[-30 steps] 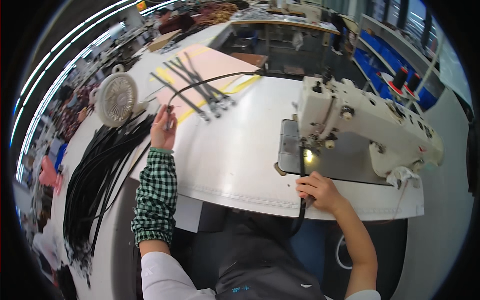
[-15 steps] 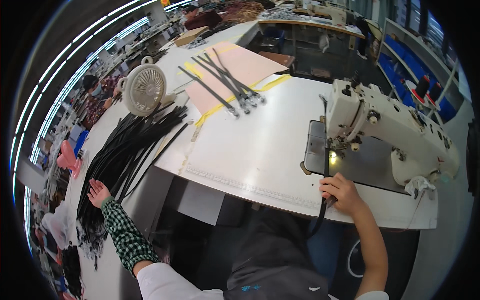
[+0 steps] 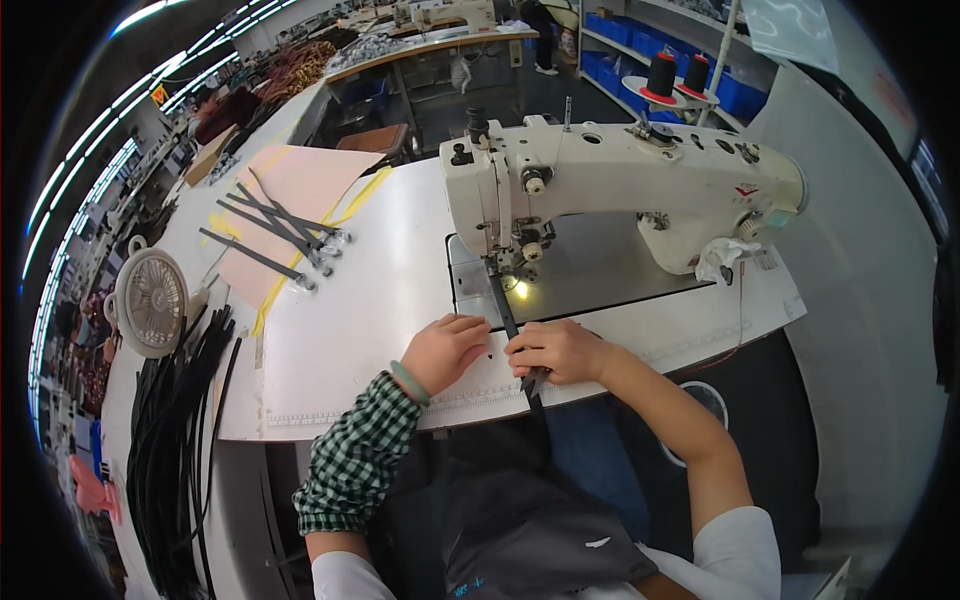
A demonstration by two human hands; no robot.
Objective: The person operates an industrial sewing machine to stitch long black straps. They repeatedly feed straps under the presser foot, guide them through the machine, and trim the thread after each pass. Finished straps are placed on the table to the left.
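A narrow black strap (image 3: 503, 305) runs from under the presser foot of a white sewing machine (image 3: 620, 170) toward me and over the table's front edge. My right hand (image 3: 560, 352) is closed around the strap near that edge. A small dark tool, apparently thread snips (image 3: 534, 382), pokes out below the same hand; its shape is partly covered by the fingers. Just left of the strap, my left hand (image 3: 443, 354) is low over the white table (image 3: 370, 290), its fingers bent and loosely apart with nothing visible in them. A checked sleeve covers that forearm.
A bundle of long black straps (image 3: 165, 430) hangs over the table's left part, beside a round fan (image 3: 150, 298). Several short straps with clear-wrapped ends (image 3: 290, 240) lie on pink paper (image 3: 330, 172). Thread cones (image 3: 662, 75) stand behind the machine.
My left hand has left the strap bundle and come across to the strap at the machine. The right hand still grips that strap. The view has swung to the right.
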